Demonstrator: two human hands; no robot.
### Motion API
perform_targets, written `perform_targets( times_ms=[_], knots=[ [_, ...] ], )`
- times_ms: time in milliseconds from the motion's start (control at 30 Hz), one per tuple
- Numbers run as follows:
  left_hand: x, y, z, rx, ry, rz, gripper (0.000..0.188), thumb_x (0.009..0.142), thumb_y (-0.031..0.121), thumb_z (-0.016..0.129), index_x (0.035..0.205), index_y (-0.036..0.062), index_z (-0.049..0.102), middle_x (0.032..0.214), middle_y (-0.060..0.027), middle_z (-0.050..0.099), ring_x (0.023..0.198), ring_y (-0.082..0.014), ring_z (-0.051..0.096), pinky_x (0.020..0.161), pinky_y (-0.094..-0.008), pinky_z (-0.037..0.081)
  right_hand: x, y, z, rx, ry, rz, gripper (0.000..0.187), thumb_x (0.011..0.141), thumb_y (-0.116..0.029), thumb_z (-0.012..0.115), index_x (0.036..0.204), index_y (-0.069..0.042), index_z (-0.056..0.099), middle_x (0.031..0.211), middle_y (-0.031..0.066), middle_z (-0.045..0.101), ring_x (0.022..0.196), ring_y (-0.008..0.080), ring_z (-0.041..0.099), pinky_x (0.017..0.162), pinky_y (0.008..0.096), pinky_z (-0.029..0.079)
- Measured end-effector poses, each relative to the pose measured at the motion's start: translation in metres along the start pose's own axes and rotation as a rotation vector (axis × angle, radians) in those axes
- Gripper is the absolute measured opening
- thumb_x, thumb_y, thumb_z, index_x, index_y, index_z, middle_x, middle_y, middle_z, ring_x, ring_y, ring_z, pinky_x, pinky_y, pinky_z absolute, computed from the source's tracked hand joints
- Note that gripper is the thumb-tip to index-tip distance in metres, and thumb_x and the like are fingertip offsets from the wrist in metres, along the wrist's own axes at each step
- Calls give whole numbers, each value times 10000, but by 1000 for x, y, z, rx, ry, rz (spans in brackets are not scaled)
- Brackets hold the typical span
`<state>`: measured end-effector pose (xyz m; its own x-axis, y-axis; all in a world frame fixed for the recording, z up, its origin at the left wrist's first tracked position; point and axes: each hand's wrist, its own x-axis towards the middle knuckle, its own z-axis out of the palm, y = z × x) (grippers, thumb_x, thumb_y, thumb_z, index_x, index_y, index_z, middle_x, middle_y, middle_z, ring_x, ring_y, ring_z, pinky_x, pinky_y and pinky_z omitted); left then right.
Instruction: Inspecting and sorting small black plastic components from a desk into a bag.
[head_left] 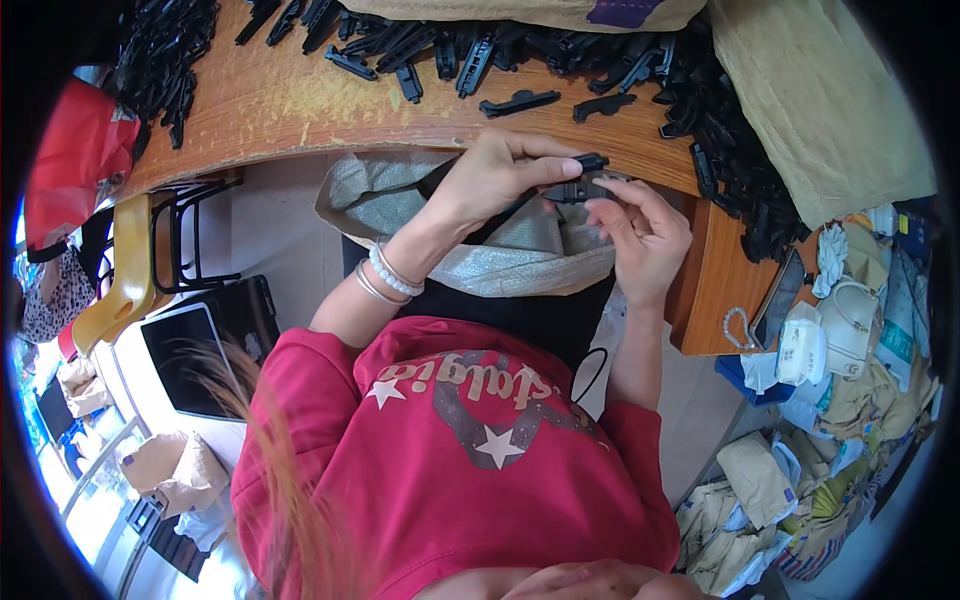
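Note:
Over the table's near edge, my left hand is closed, pinching a small black plastic part between thumb and fingers. Close against it on the right, my right hand has its thumb and bent forefinger at the end of a second dark plastic part. Whether the two parts are joined I cannot tell. Below both hands a white woven sack lies open across my lap. Several long black plastic parts are heaped along the table beyond my hands, with a single one lying nearer the edge.
The curved wooden table borders my hands at the front. More black parts pile up at its right, beside a large beige sack. A phone and a white handbag are at right. A yellow chair stands left.

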<state>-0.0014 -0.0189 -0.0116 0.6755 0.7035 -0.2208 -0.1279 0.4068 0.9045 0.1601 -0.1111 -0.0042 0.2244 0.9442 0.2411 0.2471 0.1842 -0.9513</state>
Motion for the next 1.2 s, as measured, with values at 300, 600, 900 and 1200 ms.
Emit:
perform_targets(
  times_ms=[300,600,900,1200],
  knots=[
    [-19,10,12,544,-56,268,399,792,35,674,1168,-45,570,983,-161,672,855,-202,646,788,-291,491,-20,19,26,24,250,-7,218,781,-22,726,968,37,633,877,77,649,668,106,608,581,205,473],
    [-14,-1,5,688,-56,404,408,786,27,657,1178,-34,559,931,-182,663,836,-277,667,754,-335,507,-3,19,20,8,164,-45,300,759,-16,735,1026,26,605,912,57,568,756,118,553,667,227,453],
    [-31,-30,-30,1101,-98,344,327,819,240,686,1044,13,619,819,-124,635,680,-280,624,571,-338,487,3,45,-32,-884,585,-249,78,812,-47,670,881,-13,656,879,99,585,800,237,588,688,345,481],
    [28,-4,-24,1596,388,748,163,761,66,623,898,-9,577,911,-90,506,854,-225,549,575,-322,482,32,48,-60,-1263,486,-19,213,750,-84,714,934,3,651,918,106,550,877,285,564,695,386,470]
  ],
)
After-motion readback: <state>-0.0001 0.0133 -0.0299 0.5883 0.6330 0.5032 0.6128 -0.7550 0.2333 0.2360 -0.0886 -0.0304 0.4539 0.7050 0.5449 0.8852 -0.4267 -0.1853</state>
